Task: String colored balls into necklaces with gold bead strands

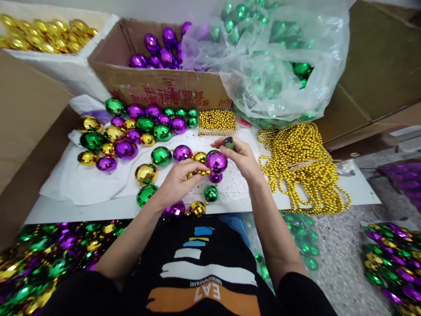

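Observation:
My left hand [182,180] pinches a short run of small gold beads [204,172] beside a large faceted purple ball [216,162]. My right hand [239,156] is at the upper right of that ball, its fingers apart; whether the thumb touches the ball is unclear. A dark cover [229,142] sits on one of its fingers. Around my left hand lies a loop of strung balls, among them a green ball [161,155], a gold ball [146,174] and a small green ball [211,193]. My left forearm hides part of the loop.
Behind stand a carton [158,85] of purple balls, a white foam box [62,66] of gold balls and a clear bag [279,92] of green balls. Mixed balls [126,149] lie left, gold bead strands [299,166] right. A small gold bead tray [217,122] sits mid-table.

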`<control>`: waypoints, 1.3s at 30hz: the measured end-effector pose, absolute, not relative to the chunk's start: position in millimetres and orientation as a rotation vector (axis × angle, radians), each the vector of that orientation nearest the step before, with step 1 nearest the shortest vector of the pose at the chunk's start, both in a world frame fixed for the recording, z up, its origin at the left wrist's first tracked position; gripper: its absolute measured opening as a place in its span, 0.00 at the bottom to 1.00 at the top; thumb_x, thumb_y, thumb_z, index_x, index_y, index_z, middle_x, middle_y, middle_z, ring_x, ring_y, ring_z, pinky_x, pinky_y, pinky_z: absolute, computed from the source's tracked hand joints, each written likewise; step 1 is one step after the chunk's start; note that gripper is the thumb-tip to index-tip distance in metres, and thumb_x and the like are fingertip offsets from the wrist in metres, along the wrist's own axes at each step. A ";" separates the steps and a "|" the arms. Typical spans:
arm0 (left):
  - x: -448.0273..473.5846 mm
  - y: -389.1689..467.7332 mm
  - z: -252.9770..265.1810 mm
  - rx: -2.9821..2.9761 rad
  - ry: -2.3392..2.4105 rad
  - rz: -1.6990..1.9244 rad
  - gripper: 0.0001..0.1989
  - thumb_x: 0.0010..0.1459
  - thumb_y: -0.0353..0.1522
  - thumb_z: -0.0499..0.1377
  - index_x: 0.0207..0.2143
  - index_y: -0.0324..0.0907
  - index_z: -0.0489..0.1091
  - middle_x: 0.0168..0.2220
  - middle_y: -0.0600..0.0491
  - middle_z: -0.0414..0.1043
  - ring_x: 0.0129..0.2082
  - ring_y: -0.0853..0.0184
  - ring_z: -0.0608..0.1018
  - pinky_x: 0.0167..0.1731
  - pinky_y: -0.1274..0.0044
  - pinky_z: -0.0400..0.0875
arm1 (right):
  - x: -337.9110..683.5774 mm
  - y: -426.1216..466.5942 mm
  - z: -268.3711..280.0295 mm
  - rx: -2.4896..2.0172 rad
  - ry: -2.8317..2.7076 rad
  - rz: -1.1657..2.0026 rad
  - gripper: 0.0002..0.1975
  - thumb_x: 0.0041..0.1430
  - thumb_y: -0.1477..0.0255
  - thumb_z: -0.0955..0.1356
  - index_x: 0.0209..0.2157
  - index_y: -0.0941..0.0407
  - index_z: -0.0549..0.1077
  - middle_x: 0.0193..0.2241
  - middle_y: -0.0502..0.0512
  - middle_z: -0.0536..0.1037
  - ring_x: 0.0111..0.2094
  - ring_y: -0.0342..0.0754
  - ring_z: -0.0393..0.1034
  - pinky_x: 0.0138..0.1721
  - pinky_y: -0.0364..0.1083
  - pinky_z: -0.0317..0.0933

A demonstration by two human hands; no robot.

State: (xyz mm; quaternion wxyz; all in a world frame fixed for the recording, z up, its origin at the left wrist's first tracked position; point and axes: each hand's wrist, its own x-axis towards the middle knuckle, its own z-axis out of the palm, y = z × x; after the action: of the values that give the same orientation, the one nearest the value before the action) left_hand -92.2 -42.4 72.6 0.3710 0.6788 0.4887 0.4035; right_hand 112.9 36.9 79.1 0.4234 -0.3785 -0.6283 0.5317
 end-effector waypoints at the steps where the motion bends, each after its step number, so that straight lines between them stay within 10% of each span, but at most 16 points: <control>1: -97.7 -39.8 74.5 1.714 1.261 1.052 0.07 0.57 0.32 0.61 0.37 0.43 0.78 0.36 0.52 0.78 0.37 0.65 0.76 0.40 0.74 0.68 | 109.9 41.3 76.7 -0.927 -1.560 1.419 0.14 0.54 0.60 0.72 0.37 0.54 0.76 0.32 0.51 0.77 0.32 0.44 0.68 0.31 0.43 0.61; 22: -87.1 -28.2 21.1 0.728 1.005 1.186 0.13 0.47 0.36 0.67 0.33 0.37 0.73 0.28 0.53 0.76 0.27 0.70 0.78 0.31 0.78 0.73 | 77.4 -28.3 17.5 -1.177 -1.414 1.577 0.29 0.58 0.42 0.62 0.23 0.54 0.59 0.17 0.46 0.60 0.20 0.41 0.53 0.21 0.44 0.47; 39: -77.9 -25.0 13.7 0.777 0.973 1.070 0.14 0.46 0.36 0.69 0.31 0.37 0.72 0.26 0.57 0.71 0.24 0.75 0.73 0.26 0.82 0.67 | 86.5 -29.9 15.5 -1.132 -1.573 1.450 0.11 0.63 0.62 0.64 0.34 0.55 0.65 0.23 0.45 0.63 0.25 0.42 0.57 0.29 0.43 0.52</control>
State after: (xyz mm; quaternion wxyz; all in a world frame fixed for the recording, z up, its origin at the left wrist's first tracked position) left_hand -77.9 -25.0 13.7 0.6815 0.3463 0.4339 0.4768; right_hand 86.5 -29.9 15.5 0.3528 -0.4375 -0.6081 0.5606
